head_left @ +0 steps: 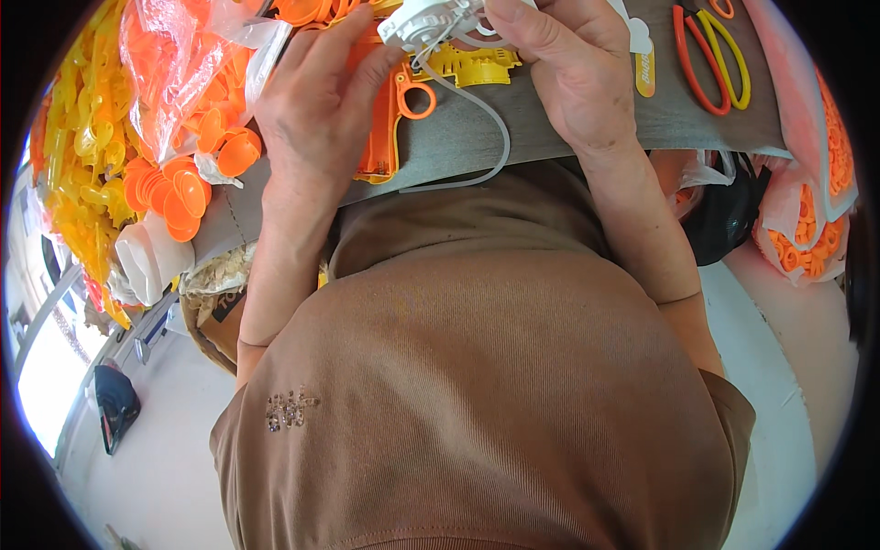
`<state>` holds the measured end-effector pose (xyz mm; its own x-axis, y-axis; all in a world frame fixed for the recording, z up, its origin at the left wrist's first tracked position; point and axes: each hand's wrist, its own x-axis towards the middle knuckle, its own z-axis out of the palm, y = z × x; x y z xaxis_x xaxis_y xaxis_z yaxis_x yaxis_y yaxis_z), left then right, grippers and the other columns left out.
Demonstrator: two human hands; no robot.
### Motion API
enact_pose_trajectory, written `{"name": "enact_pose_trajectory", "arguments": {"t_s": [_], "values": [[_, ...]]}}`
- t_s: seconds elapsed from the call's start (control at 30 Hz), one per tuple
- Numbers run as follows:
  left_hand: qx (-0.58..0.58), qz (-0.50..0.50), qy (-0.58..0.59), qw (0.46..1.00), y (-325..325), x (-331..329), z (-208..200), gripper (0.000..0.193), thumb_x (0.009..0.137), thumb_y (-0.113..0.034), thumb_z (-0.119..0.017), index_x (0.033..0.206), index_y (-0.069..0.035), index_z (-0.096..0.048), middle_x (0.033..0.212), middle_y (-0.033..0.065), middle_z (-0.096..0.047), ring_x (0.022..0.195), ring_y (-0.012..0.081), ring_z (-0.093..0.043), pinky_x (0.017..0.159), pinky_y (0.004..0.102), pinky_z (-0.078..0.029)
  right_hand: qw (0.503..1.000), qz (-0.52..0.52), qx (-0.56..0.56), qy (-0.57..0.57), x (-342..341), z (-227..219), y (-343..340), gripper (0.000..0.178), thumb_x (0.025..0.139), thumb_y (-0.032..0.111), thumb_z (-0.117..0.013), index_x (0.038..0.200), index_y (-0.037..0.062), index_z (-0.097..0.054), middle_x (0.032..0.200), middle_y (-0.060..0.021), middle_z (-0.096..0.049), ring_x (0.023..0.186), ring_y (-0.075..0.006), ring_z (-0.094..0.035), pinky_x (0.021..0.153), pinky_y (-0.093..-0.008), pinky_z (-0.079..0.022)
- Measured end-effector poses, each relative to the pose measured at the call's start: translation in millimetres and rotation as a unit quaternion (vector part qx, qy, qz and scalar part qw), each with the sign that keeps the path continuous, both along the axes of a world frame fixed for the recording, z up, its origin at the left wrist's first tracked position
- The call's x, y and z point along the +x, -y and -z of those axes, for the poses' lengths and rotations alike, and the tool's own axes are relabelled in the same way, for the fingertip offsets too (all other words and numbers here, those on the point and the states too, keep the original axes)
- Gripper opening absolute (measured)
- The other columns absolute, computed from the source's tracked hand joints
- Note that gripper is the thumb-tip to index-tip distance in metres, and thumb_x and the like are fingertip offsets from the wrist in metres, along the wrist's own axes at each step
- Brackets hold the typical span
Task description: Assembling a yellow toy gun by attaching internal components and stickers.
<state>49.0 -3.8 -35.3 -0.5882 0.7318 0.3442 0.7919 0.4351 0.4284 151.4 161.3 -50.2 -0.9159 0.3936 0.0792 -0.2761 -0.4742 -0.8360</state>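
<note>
A white plastic mechanism (431, 25) with moulded teeth or ribs is at the top edge, partly cut off. My right hand (587, 78) pinches its right side between thumb and fingers. From it a pale cord (502, 137) loops down past the table edge. My left hand (316, 105) is on the other side, thumb and index finger apart, the thumb tip close to the mechanism. Below that thumb lies an orange housing (380, 151) with a yellow rim and an orange ring (417, 99). A yellow moulded part (472, 66) lies behind the cord.
Yellow plastic parts (82, 156) heap up at far left, beside orange round cups (170, 197) and a clear plastic bag (170, 73). Red-and-yellow-handled pliers (715, 64) lie at right on the grey table (550, 137). Bags of orange rings (811, 243) stand at the far right.
</note>
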Motion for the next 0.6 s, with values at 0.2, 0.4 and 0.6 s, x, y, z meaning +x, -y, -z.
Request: {"name": "enact_pose_trajectory", "arguments": {"t_s": [0.2,0.4,0.6], "values": [[-0.028,0.002,-0.036,0.999,2,5,-2,0.035,0.078,-0.007,-0.069,0.112,-0.003,-0.062,0.086,0.0113,-0.063,0.069,0.0199,-0.06,0.062,0.0289,-0.048,0.999,0.001,0.038,-0.001,0,-6,-2,0.029,0.086,0.006,-0.06,0.112,-0.0016,-0.049,0.095,-0.008,-0.058,0.083,-0.0113,-0.058,0.072,-0.0223,-0.049],[0.103,-0.014,0.034,0.994,8,2,-13,0.028,0.079,-0.003,-0.065,0.107,-0.004,-0.063,0.076,0.0087,-0.058,0.064,0.019,-0.055,0.055,0.0276,-0.046,0.998,-0.008,0.057,0.024,0,13,-18,0.037,0.087,0.007,-0.053,0.123,-0.0017,-0.045,0.1,-0.009,-0.06,0.091,-0.0171,-0.061,0.082,-0.0329,-0.052],[0.179,-0.004,0.227,0.957,-2,10,-23,0.018,0.073,-0.004,-0.072,0.09,-0.001,-0.065,0.069,0.0048,-0.056,0.058,0.0096,-0.049,0.052,0.024,-0.042,0.998,-0.011,0.01,0.065,-9,-15,-5,0.018,0.086,0.007,-0.054,0.102,-0.0019,-0.054,0.096,-0.0102,-0.062,0.087,-0.0173,-0.062,0.077,-0.0351,-0.054]]}}
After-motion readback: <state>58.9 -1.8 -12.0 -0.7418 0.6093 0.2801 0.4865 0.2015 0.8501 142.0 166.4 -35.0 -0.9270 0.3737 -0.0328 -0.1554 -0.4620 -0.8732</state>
